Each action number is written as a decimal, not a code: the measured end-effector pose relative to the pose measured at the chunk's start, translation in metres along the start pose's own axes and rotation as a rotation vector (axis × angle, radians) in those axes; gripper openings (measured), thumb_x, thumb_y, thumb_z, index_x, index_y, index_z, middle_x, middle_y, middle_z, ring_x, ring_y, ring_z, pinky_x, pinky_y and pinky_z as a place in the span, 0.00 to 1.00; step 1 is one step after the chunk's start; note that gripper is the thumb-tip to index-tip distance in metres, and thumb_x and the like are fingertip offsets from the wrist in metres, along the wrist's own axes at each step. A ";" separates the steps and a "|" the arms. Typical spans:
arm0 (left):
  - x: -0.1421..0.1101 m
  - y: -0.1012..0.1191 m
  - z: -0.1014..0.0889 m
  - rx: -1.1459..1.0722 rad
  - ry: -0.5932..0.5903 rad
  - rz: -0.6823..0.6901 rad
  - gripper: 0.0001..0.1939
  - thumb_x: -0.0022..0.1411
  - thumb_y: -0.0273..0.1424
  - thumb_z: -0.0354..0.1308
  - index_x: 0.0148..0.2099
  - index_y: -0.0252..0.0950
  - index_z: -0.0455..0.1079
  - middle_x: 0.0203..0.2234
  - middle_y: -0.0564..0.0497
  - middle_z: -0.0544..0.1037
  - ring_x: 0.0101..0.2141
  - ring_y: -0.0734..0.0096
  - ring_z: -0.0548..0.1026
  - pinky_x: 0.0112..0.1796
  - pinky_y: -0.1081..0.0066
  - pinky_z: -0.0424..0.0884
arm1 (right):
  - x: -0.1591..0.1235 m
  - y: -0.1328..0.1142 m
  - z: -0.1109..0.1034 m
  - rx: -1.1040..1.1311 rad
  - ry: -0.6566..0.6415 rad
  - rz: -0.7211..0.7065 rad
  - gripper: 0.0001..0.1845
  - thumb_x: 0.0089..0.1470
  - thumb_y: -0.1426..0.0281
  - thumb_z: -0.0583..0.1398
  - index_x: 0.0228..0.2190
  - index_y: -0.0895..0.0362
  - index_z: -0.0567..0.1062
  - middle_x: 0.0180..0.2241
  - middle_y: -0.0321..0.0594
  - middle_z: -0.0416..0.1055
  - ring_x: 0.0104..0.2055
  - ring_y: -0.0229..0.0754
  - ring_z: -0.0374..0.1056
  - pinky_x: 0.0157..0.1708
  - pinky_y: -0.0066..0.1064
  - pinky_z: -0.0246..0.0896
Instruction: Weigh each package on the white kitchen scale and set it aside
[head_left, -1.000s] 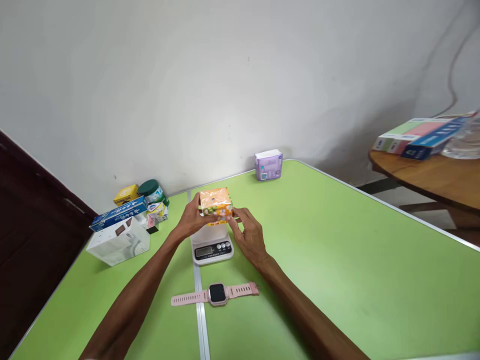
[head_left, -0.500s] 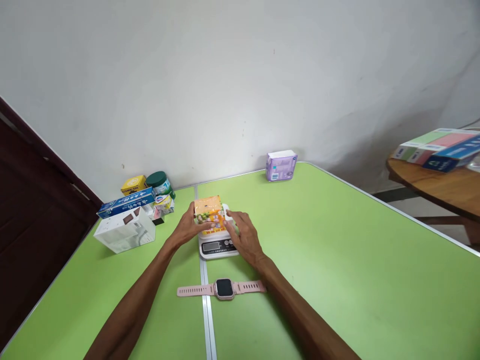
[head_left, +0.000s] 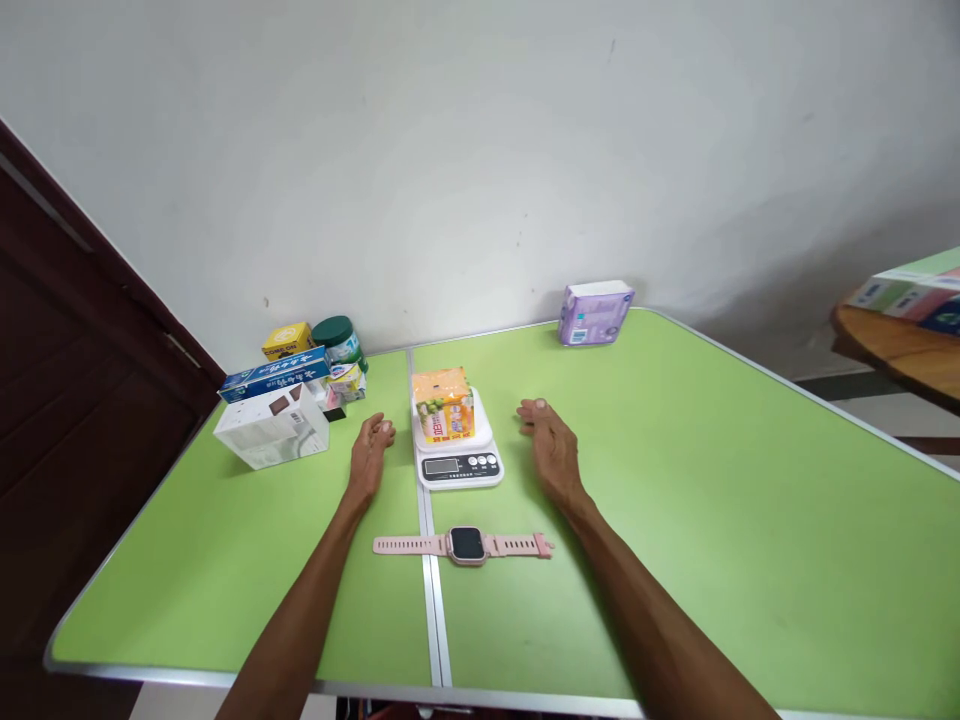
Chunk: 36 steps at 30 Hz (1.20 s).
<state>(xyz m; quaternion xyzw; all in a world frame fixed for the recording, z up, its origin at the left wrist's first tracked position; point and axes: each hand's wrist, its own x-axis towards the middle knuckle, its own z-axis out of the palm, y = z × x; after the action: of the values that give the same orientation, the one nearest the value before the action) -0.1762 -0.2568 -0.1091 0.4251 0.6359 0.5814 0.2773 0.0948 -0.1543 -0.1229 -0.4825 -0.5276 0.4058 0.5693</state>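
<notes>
An orange food packet (head_left: 444,408) with printed pictures and lettering stands on the white platform of a kitchen scale (head_left: 487,468). Left of the scale is my left hand (head_left: 369,455), its fingers loosely bent and apart from everything. My right hand (head_left: 553,452) hovers to the right of the scale, fingers partly curled with nothing in them. Neither hand touches the packet. In front of the scale a pink-strapped smartwatch (head_left: 467,545) lies stretched flat across the table seam. The scale's display is too small to read.
On the green table (head_left: 712,520), a white box (head_left: 274,428), a long blue box (head_left: 276,375), a yellow box (head_left: 287,340) and a green-lidded jar (head_left: 341,342) cluster at the back left. A purple pack (head_left: 595,315) stands by the wall. A wooden table (head_left: 892,345) is at the right.
Both hands have let go of the packet and moved apart, one to each side of the scale. The packet stays on the scale. The view has shifted slightly.
</notes>
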 end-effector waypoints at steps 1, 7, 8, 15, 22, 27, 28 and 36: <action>-0.001 0.001 0.001 0.007 0.000 0.003 0.38 0.63 0.58 0.58 0.61 0.32 0.67 0.52 0.35 0.79 0.50 0.56 0.80 0.55 0.56 0.73 | 0.000 -0.001 0.000 -0.006 0.000 0.000 0.49 0.55 0.29 0.48 0.42 0.60 0.81 0.46 0.57 0.80 0.48 0.56 0.76 0.46 0.49 0.74; -0.004 0.005 0.002 -0.009 -0.017 0.003 0.39 0.59 0.56 0.63 0.62 0.32 0.66 0.54 0.34 0.78 0.53 0.54 0.78 0.57 0.52 0.71 | -0.001 -0.004 -0.002 -0.055 -0.036 -0.031 0.46 0.57 0.30 0.48 0.39 0.58 0.80 0.40 0.54 0.81 0.44 0.55 0.76 0.47 0.50 0.72; -0.004 0.007 0.003 -0.010 -0.030 -0.004 0.41 0.58 0.55 0.66 0.63 0.33 0.65 0.56 0.33 0.76 0.54 0.53 0.78 0.58 0.51 0.70 | -0.001 -0.003 -0.003 -0.058 -0.042 -0.037 0.45 0.57 0.30 0.48 0.39 0.58 0.80 0.40 0.53 0.81 0.44 0.55 0.76 0.47 0.50 0.72; -0.001 0.058 0.042 0.083 -0.164 0.183 0.53 0.46 0.42 0.78 0.70 0.38 0.59 0.67 0.35 0.67 0.67 0.48 0.66 0.66 0.51 0.62 | -0.009 -0.014 -0.005 -0.104 -0.107 -0.114 0.40 0.63 0.38 0.49 0.48 0.58 0.80 0.49 0.56 0.80 0.53 0.59 0.75 0.53 0.55 0.70; 0.015 0.072 0.056 0.029 -0.221 0.195 0.40 0.47 0.41 0.79 0.58 0.36 0.68 0.55 0.39 0.79 0.54 0.54 0.78 0.54 0.57 0.74 | -0.041 -0.047 0.022 -0.128 -0.271 -0.325 0.33 0.68 0.45 0.50 0.57 0.53 0.78 0.58 0.50 0.76 0.62 0.56 0.69 0.64 0.56 0.63; 0.000 0.076 0.026 0.000 -0.168 0.185 0.38 0.47 0.37 0.78 0.57 0.36 0.68 0.54 0.40 0.79 0.52 0.55 0.80 0.52 0.59 0.76 | -0.055 -0.073 0.038 -0.131 -0.326 -0.404 0.32 0.68 0.46 0.52 0.58 0.53 0.77 0.57 0.51 0.76 0.61 0.58 0.70 0.62 0.57 0.64; -0.006 0.078 0.014 0.011 -0.141 0.169 0.38 0.47 0.37 0.78 0.58 0.37 0.68 0.55 0.41 0.79 0.52 0.55 0.80 0.52 0.59 0.76 | -0.059 -0.080 0.043 -0.128 -0.366 -0.424 0.31 0.68 0.46 0.53 0.58 0.53 0.76 0.57 0.50 0.76 0.61 0.57 0.70 0.63 0.57 0.64; -0.055 0.067 -0.111 0.149 0.174 0.043 0.39 0.47 0.42 0.77 0.59 0.38 0.68 0.54 0.41 0.80 0.53 0.52 0.81 0.53 0.57 0.77 | -0.119 -0.108 0.130 -0.055 -0.800 -0.366 0.35 0.68 0.47 0.53 0.63 0.57 0.72 0.58 0.55 0.75 0.61 0.58 0.69 0.60 0.54 0.67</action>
<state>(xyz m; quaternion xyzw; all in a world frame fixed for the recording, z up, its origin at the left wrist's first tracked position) -0.2291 -0.3627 -0.0331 0.4061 0.6899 0.5728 0.1763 -0.0528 -0.2767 -0.0448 -0.2009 -0.7939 0.4390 0.3697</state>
